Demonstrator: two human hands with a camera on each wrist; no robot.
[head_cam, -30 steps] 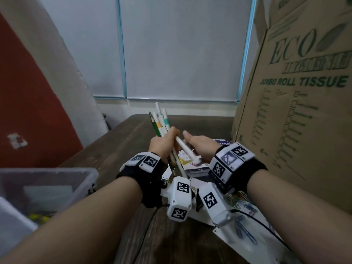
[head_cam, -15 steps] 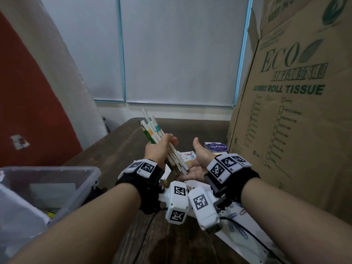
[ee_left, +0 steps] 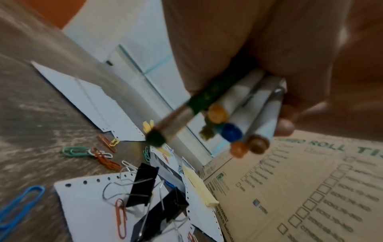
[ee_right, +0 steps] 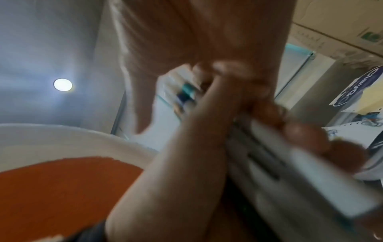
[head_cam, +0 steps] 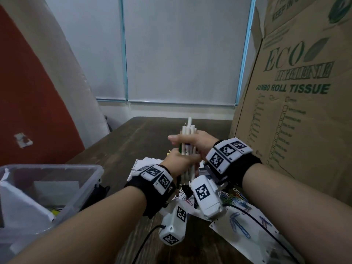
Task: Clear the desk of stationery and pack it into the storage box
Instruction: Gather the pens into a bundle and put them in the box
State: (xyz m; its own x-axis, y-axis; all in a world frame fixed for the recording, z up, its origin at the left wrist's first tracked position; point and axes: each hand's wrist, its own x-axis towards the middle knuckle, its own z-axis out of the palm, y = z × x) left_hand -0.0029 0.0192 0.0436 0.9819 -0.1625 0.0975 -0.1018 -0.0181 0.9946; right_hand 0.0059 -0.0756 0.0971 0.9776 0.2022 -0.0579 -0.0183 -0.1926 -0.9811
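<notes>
A bundle of white pens (head_cam: 187, 130) with one green pencil stands nearly upright above the wooden desk (head_cam: 133, 141). My left hand (head_cam: 177, 164) grips the bundle's lower part. My right hand (head_cam: 192, 140) wraps round it just above, thumb pointing left across the front. The left wrist view shows the pens' (ee_left: 234, 127) coloured end caps and the green pencil (ee_left: 199, 104) sticking out of my fist. The right wrist view is blurred and shows the pens (ee_right: 290, 172) passing under my fingers. The clear plastic storage box (head_cam: 57, 168) sits at the near left, open.
A tall cardboard box (head_cam: 295, 111) stands along the desk's right side. Under my hands lie torn paper sheets (ee_left: 93, 212), several coloured paper clips (head_cam: 236, 223), black binder clips (ee_left: 143, 185) and a yellow sticky-note pad (ee_left: 199, 186). The storage box holds white paper.
The bundle has swung from tilted left to nearly upright. My right hand, which lay palm-up beside it half a second ago, now closes round the upper part. Both hands shifted slightly right.
</notes>
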